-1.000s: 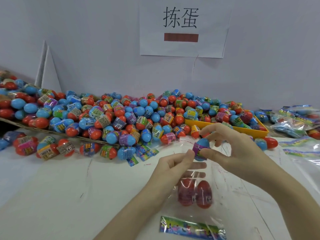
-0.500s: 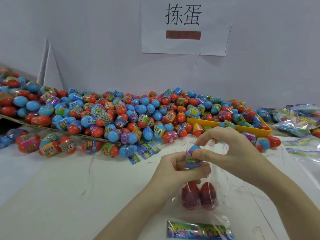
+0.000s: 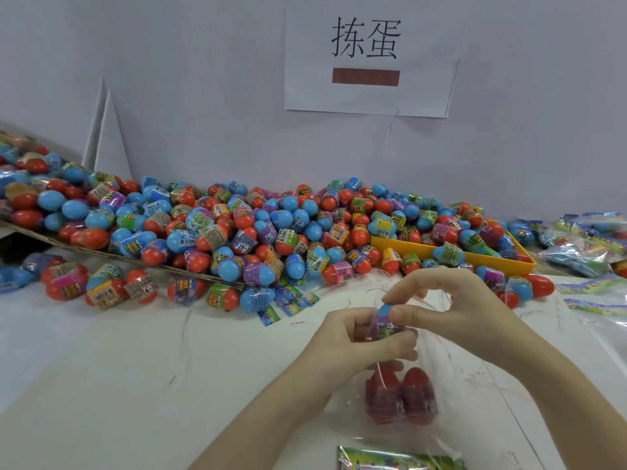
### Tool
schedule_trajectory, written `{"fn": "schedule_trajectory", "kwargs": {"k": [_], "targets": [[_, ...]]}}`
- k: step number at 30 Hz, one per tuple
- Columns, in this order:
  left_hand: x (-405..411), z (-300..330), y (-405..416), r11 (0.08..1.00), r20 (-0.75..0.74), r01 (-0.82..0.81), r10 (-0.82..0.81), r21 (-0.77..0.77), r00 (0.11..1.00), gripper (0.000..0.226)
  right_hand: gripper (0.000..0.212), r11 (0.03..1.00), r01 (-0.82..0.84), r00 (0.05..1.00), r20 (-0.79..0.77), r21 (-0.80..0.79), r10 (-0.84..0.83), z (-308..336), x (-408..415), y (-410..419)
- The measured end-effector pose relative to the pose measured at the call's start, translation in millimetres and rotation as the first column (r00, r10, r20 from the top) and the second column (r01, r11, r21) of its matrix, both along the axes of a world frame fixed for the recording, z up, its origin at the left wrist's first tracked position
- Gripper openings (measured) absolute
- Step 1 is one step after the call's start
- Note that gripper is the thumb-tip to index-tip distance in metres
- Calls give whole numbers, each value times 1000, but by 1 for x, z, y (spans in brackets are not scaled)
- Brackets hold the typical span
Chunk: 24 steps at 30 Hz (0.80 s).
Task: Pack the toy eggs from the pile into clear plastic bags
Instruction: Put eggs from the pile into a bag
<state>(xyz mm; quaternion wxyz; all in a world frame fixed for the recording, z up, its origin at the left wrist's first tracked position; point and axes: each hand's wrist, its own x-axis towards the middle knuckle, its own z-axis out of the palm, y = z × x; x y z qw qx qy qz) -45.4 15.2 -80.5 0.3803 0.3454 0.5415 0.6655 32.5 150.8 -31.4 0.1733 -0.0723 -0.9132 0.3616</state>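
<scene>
A big pile of red and blue toy eggs [image 3: 258,228] stretches along the wall. In front of me lies a clear plastic bag [image 3: 441,385] with two red eggs [image 3: 400,396] inside and a colourful header card [image 3: 397,459] at its near end. My right hand [image 3: 451,310] pinches a blue egg with a purple label [image 3: 385,320] at the bag's mouth. My left hand [image 3: 356,344] grips the bag's opening around that egg.
A yellow tray [image 3: 475,257] holds more eggs at the right of the pile. Filled bags [image 3: 590,239] lie at the far right. A cardboard sheet [image 3: 142,262] slopes under the left pile. Loose small cards [image 3: 291,300] lie on the white table. A paper sign [image 3: 369,56] hangs on the wall.
My right hand brought the blue egg down from above the bag to its mouth, and my left hand closed around the opening and the egg.
</scene>
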Motion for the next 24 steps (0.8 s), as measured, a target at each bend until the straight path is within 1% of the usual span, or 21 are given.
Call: {"fn": "schedule_trajectory", "kwargs": {"k": [2,4,6,7,8,9,10,11,12,13,14,15,16,17,20,21,23,24], "targets": [[0,1,0,1000,28,9,-10,28,1000,21,23,1000,20,1000,-20,-14,-21,-2,-1,0],[-1,1,0,999,43,12,-14,43,999,27,17,1000,15,1000,-17,-21,-15,-3,-2,-1],[-1,1,1,999,55,-17,15,38,998,20,9,998,-9,1000,11,-65,10,-2,-2,-3],[-1,0,2,998,77,-42,39,35,996,16,10,995,2,1000,-7,-99,-3,-1,-3,-3],[-1,0,2,997,112,-73,70,28,991,16,10,990,44,997,-62,-136,-53,2,-5,-2],[-1,-2,4,995,148,-102,99,16,984,18,9,980,111,978,-156,-167,-137,6,-8,1],[-1,-3,5,993,166,-121,120,-3,979,19,10,965,173,943,-251,-196,-220,9,-13,5],[-1,-4,5,991,167,-130,131,-20,977,20,12,957,208,917,-302,-200,-262,13,-22,8],[0,-4,6,990,159,-135,139,-32,978,20,12,963,207,923,-291,-175,-251,16,-33,9],[0,-5,7,989,149,-143,147,-38,978,20,7,981,174,960,-208,-81,-188,18,-46,9],[0,-5,7,987,147,-154,159,-42,976,19,6,990,121,990,-77,72,-116,17,-59,8],[0,-4,8,985,155,-164,169,-45,973,19,16,971,45,997,54,233,-59,14,-73,7],[0,-4,8,984,167,-170,176,-49,970,18,24,933,-32,988,153,358,-25,10,-87,8],[0,-4,8,983,175,-173,180,-57,968,18,28,895,-85,975,222,438,-16,6,-97,9],[-1,-4,7,983,178,-165,177,-78,968,17,36,821,-150,926,369,552,-79,-5,-116,11],[-1,-4,7,984,178,-160,172,-79,969,17,36,780,-166,909,400,604,-116,-9,-118,12],[-2,-4,7,984,178,-154,167,-84,970,17,33,706,-183,908,393,685,-146,-14,-117,13],[-2,-4,7,984,177,-156,169,-88,970,18,31,705,-175,920,369,688,-132,-15,-115,15]]}}
